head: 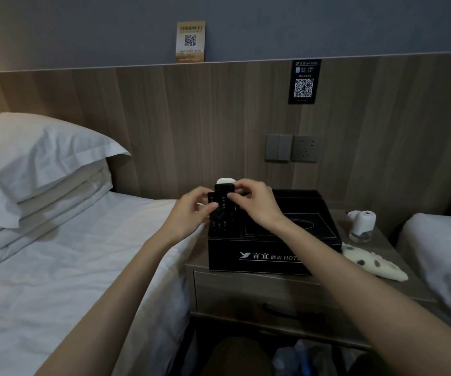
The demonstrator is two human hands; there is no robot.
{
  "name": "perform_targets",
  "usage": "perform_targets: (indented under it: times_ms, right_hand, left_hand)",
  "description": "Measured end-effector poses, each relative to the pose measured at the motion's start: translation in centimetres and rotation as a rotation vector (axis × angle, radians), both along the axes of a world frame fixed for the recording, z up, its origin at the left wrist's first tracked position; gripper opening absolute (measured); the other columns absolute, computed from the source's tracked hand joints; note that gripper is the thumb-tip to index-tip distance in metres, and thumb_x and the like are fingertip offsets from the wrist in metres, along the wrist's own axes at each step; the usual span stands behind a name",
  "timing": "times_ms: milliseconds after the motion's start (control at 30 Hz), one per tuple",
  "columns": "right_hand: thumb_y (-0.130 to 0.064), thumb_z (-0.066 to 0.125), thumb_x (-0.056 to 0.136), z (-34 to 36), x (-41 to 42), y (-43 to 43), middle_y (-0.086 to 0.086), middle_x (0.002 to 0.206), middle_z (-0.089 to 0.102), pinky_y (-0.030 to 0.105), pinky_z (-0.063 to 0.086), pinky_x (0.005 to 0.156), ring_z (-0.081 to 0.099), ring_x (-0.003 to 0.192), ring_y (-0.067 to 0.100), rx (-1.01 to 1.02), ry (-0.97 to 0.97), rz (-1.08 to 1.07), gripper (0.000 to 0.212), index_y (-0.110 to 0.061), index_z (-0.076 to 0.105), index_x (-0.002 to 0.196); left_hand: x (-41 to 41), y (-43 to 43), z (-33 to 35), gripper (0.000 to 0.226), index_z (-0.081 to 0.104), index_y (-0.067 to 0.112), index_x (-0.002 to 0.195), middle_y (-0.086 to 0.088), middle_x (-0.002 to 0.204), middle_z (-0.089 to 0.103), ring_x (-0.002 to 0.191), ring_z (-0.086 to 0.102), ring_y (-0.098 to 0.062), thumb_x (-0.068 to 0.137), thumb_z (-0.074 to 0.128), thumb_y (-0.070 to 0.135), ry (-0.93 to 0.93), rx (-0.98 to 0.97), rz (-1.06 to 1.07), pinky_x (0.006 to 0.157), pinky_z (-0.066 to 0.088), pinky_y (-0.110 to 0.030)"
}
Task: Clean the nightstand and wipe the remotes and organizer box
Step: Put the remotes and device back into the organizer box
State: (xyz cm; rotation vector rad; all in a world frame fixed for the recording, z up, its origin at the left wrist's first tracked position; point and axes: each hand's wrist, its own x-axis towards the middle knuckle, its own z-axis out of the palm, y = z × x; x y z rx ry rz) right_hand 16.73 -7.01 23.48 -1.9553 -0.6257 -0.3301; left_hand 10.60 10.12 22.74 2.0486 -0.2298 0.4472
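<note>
A black organizer box (262, 256) with white hotel lettering stands on the wooden nightstand (248, 283). In its left compartment stand black remotes (220, 213) upright, with a white remote (225, 181) behind them. My left hand (191, 213) pinches the front black remote from the left. My right hand (256, 202) grips the top of the taller black remote from the right. A cream cloth with dark dots (373, 263) lies on the nightstand to the right of the box.
A bed (56, 267) with stacked white pillows (34, 169) borders the nightstand on the left; another bed (441, 256) on the right. A small white device (361, 223) stands behind the cloth. Wall switches and a socket (290, 147) sit above the box.
</note>
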Motion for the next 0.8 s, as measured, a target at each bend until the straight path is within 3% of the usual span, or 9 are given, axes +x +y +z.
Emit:
perform_targets:
  times_ms: [100, 200, 333, 467, 633, 700, 800]
  right_hand:
    - [-0.006, 0.072, 0.083, -0.6, 0.1, -0.4, -0.003, 0.085, 0.068, 0.005, 0.045, 0.068, 0.061, 0.072, -0.002, -0.038, 0.025, -0.003, 0.016, -0.006, 0.072, 0.100]
    - [-0.010, 0.073, 0.083, -1.7, 0.3, -0.6, -0.001, 0.087, 0.072, 0.009, 0.047, 0.073, 0.065, 0.079, 0.003, -0.037, 0.069, -0.013, 0.017, -0.012, 0.073, 0.100]
    - [-0.015, 0.075, 0.082, -1.7, 0.4, -0.5, -0.005, 0.082, 0.070, 0.017, 0.050, 0.079, 0.065, 0.081, 0.003, -0.046, 0.054, -0.039, 0.017, -0.015, 0.073, 0.098]
    - [-0.013, 0.069, 0.087, -1.0, -0.2, -1.0, 0.006, 0.099, 0.074, 0.012, 0.045, 0.083, 0.063, 0.088, 0.004, -0.157, 0.046, 0.005, 0.025, -0.013, 0.071, 0.112]
    - [-0.008, 0.066, 0.087, 0.6, -1.6, -4.1, 0.000, 0.106, 0.073, 0.003, 0.046, 0.075, 0.066, 0.080, 0.005, -0.123, -0.004, 0.018, 0.031, -0.017, 0.069, 0.117]
    - [-0.010, 0.066, 0.088, 1.3, -2.4, -6.2, -0.008, 0.104, 0.071, 0.003, 0.046, 0.077, 0.067, 0.085, 0.007, -0.115, -0.056, -0.007, 0.030, -0.020, 0.069, 0.116]
    - [-0.012, 0.065, 0.089, 1.6, -3.1, -9.6, -0.015, 0.103, 0.068, 0.005, 0.046, 0.081, 0.066, 0.089, 0.003, -0.109, -0.108, -0.065, 0.029, -0.023, 0.068, 0.116]
  left_hand:
    - [0.4, -0.4, -1.0, 0.019, 0.063, 0.027, 0.091, 0.011, 0.083, 0.064, 0.074, 0.062, -0.006, 0.085, 0.071, 0.011, -0.048, 0.106, 0.089, 0.074, 0.052, -0.019]
    - [0.4, -0.8, -1.9, 0.021, 0.066, 0.023, 0.094, 0.010, 0.080, 0.063, 0.063, 0.060, 0.000, 0.081, 0.076, 0.010, -0.050, 0.097, 0.138, 0.064, 0.044, -0.006]
    - [0.4, -0.9, -2.0, 0.024, 0.065, 0.020, 0.096, 0.009, 0.082, 0.064, 0.056, 0.059, 0.000, 0.078, 0.078, 0.011, -0.059, 0.045, 0.208, 0.060, 0.045, -0.008]
    - [0.0, -1.2, -1.7, 0.033, 0.061, 0.018, 0.103, 0.009, 0.090, 0.065, 0.074, 0.065, -0.013, 0.076, 0.080, 0.013, -0.083, 0.069, 0.230, 0.069, 0.051, -0.020]
    - [-0.6, -2.0, -0.9, 0.033, 0.061, 0.020, 0.109, 0.002, 0.104, 0.061, 0.091, 0.060, -0.015, 0.079, 0.076, 0.022, -0.259, 0.209, 0.297, 0.082, 0.051, -0.034]
    - [-0.9, -3.0, -0.3, 0.031, 0.061, 0.021, 0.110, 0.003, 0.104, 0.059, 0.096, 0.059, -0.018, 0.082, 0.072, 0.025, -0.338, 0.281, 0.300, 0.088, 0.048, -0.032]
    - [-1.4, -5.7, 0.5, 0.026, 0.060, 0.022, 0.112, 0.007, 0.101, 0.057, 0.094, 0.055, -0.015, 0.087, 0.067, 0.024, -0.411, 0.365, 0.268, 0.087, 0.036, -0.014]
